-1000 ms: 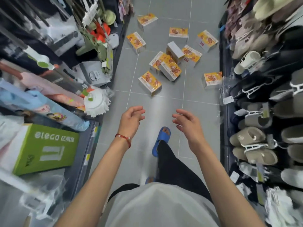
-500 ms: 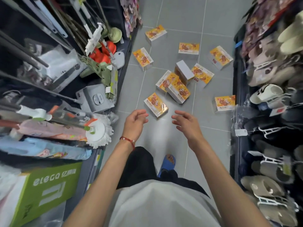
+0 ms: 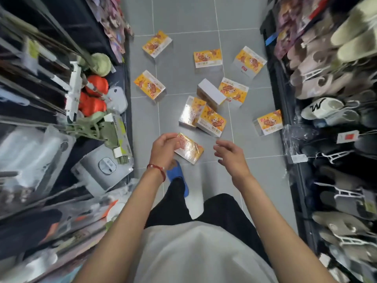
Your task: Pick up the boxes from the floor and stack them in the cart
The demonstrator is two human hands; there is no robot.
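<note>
Boxes (image 3: 212,123) across floor (image 3: 183,17); left hand (image 3: 165,150), right hand (image 3: 230,158) forward, fingers (image 3: 222,143) loosely curled

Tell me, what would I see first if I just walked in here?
Bright yellow boxes lie scattered all over the grey tiled floor down the middle. The left hand and right hand are held out over the nearest box, and rows of slippers line the right side.
</note>
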